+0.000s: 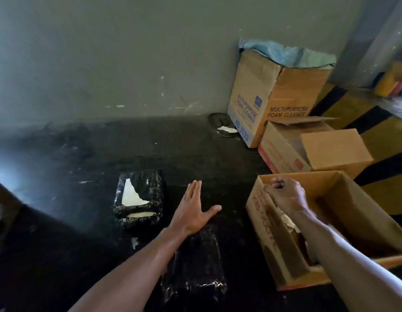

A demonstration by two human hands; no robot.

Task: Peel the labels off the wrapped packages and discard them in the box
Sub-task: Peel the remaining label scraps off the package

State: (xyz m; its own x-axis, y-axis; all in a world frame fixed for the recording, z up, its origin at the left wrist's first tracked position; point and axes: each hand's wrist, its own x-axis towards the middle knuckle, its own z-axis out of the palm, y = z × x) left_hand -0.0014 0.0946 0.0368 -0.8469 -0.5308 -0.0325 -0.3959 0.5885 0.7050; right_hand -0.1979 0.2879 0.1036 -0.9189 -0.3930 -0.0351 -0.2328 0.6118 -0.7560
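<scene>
Two packages wrapped in shiny black plastic lie on the dark floor. The far package (139, 197) carries a partly torn white label on top and a white strip on its front side. The near package (195, 264) lies under my left forearm with no label showing. My left hand (193, 210) hovers flat between them, fingers spread, holding nothing. My right hand (285, 194) is curled over the rim of an open cardboard box (364, 208) at the right, fingers closed; I cannot tell whether it holds a scrap. Pale paper scraps (290, 224) lie inside the box.
A tall "Multipurpose Foam Cleaner" carton (274, 97) with a blue bag stands in the corner. A lower open carton (308, 149) sits in front of it. A round dark lid with white paper (222, 128) lies by the wall. Yellow and black striping runs along the right.
</scene>
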